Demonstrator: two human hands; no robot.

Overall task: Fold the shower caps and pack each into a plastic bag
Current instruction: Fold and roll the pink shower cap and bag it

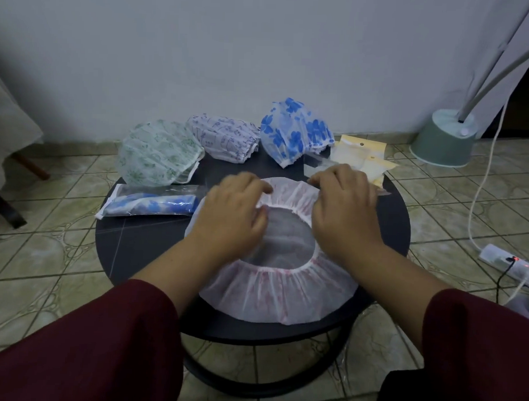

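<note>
A white shower cap with faint pink print (279, 294) lies spread open, elastic opening up, on the round black table (141, 247). My left hand (232, 214) and my right hand (343, 215) both grip its far gathered edge, fingers curled into the fabric. Behind them lie a green-print cap (157, 154), a purple-print cap (223, 140) and a blue-flower cap (295, 131). At the left lies a blue-flower cap packed in a clear plastic bag (150, 204). Empty plastic bags with yellow headers (360, 157) sit at the back right.
The table stands on a tiled floor near a white wall. A green lamp base (443, 143) with white poles stands at the right. A power strip with cables (508, 263) lies on the floor to the right. Dark furniture legs show at far left.
</note>
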